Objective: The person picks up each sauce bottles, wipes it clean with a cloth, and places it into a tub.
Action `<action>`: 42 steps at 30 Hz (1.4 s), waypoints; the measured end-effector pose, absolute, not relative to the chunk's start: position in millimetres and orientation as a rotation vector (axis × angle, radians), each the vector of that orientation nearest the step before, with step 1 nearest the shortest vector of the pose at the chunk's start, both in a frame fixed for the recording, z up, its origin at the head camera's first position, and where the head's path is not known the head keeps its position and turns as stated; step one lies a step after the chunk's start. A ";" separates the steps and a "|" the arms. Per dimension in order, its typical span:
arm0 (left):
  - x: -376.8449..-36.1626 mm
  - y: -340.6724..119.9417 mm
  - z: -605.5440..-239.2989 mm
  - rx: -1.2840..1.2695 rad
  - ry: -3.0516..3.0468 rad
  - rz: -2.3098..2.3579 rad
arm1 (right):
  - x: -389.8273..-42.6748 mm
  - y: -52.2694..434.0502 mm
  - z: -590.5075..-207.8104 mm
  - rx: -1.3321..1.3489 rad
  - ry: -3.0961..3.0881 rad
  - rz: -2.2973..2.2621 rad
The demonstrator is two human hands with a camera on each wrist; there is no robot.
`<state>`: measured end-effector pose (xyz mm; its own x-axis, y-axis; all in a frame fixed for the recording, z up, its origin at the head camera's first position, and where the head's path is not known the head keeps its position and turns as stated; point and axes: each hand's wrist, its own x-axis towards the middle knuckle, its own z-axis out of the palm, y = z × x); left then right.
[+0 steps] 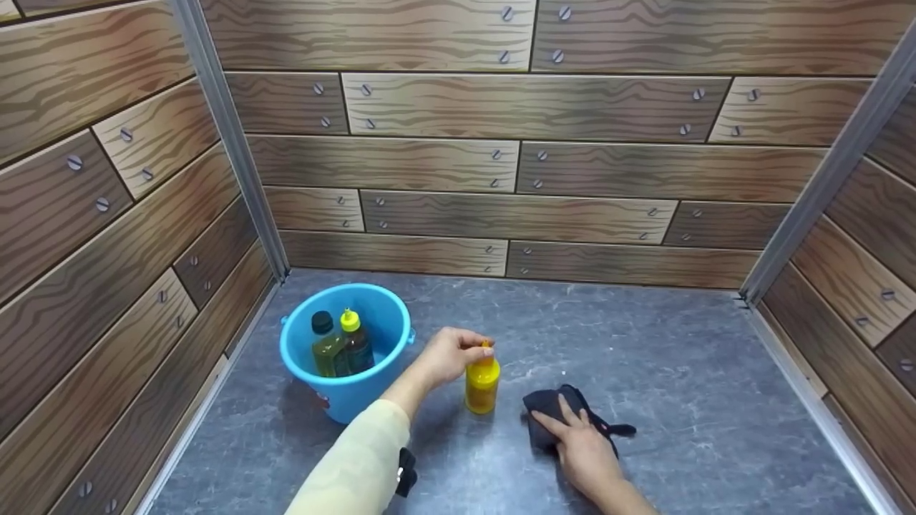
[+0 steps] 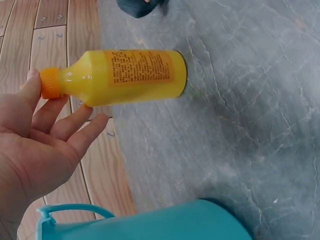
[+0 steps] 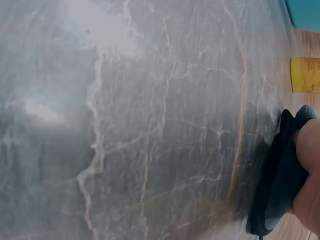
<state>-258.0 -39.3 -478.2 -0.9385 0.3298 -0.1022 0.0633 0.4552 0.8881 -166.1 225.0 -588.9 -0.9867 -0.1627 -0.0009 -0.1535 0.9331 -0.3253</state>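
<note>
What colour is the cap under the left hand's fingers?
Orange; the cap shows best in the left wrist view.

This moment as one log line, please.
left hand: pinches yellow bottle by orange cap | right hand: rests on dark fabric item | blue bucket: holds black-capped bottle, yellow-capped bottle

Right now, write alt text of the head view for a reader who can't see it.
A person's left hand pinches the orange cap of a yellow bottle, while the right hand rests on a dark fabric bundle with a strap. At left, a blue bucket holds a black-capped bottle and a yellow-capped bottle. Wood-patterned walls border the gray marbled surface.
</note>
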 end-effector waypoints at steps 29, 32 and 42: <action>-261.6 -41.0 -464.7 0.351 2.454 1.330 | -167.8 165.8 -557.2 -0.854 3.228 -0.848; -261.9 -39.6 -463.3 0.371 2.480 1.312 | -170.2 163.0 -556.5 -0.852 3.215 -0.839; -264.9 -34.8 -461.3 0.373 2.527 1.233 | -175.2 153.7 -555.0 -0.857 3.275 -0.734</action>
